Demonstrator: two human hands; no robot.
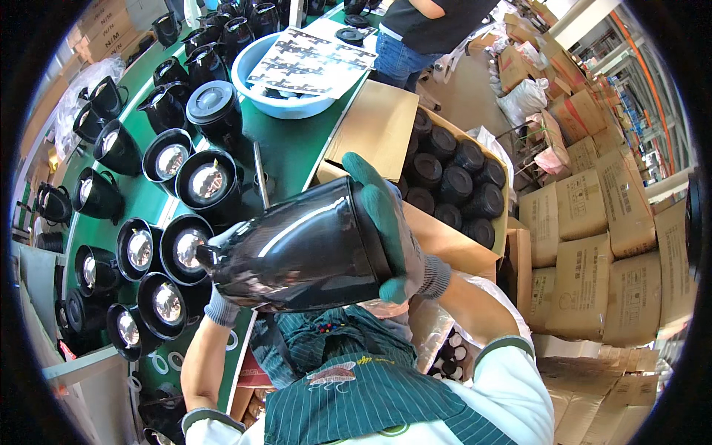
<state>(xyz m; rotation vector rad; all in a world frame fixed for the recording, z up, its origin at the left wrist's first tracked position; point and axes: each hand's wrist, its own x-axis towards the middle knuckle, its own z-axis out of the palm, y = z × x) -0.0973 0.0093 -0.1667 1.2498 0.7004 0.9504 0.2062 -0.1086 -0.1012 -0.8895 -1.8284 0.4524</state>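
Note:
A glossy black jug [297, 248] lies tilted on its side in front of my chest, its narrower end to the left and its wide base to the right. My right hand [397, 230], in a grey glove with green coating, grips the base end with thumb and fingers spread over it. My left hand [222, 305], gloved in grey, supports the other end from below; most of its fingers are hidden behind the jug. Just left stand several open black jugs with shiny silver insides, such as a near jug [207, 184]. A black jug with a ribbed lid [211, 104] stands farther back.
On the green table [285, 144] sits a light-blue basin [285, 111] with printed sheets [311, 63] on top. To its right, a cardboard box [498, 248] holds many black round pieces. Stacked cartons [578, 282] line the right side. Another person [415, 37] stands at the far end.

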